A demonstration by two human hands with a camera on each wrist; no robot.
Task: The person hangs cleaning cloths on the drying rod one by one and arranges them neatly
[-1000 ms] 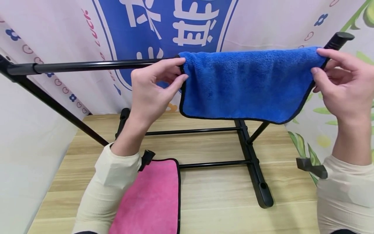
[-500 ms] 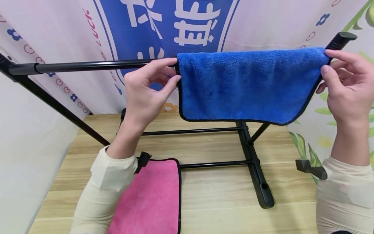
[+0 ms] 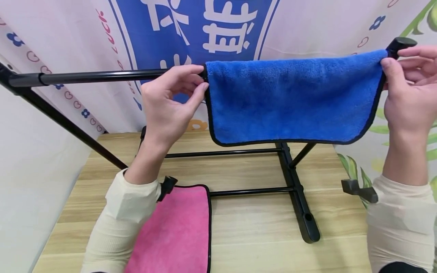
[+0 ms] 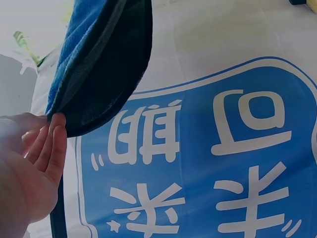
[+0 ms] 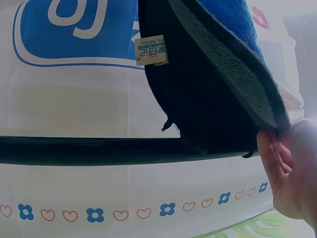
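Observation:
A blue plush towel (image 3: pixel 293 102) with black edging is draped over the black top bar (image 3: pixel 109 77) of a rack. My left hand (image 3: pixel 166 102) pinches its left edge at the bar between thumb and fingers. At the towel's upper right corner, my right hand (image 3: pixel 414 87) grips the edge, thumb in front. The right wrist view shows the towel's underside in shadow, with a small pale label (image 5: pixel 152 50) on its rim and the right hand's fingers pinching the edge. From the left wrist camera, the left fingertips hold the towel's border.
A pink towel (image 3: pixel 177 231) with black edging lies flat on the wooden table (image 3: pixel 252 227), partly under my left forearm. The rack's black foot (image 3: pixel 300 212) and crossbars stand on the table. Behind hangs a white curtain (image 3: pixel 293 26) with a blue printed panel.
The towel has been drawn wider and smoother along the bar. My left hand has moved left. My right hand has shifted right and slightly up, its fingers now more spread.

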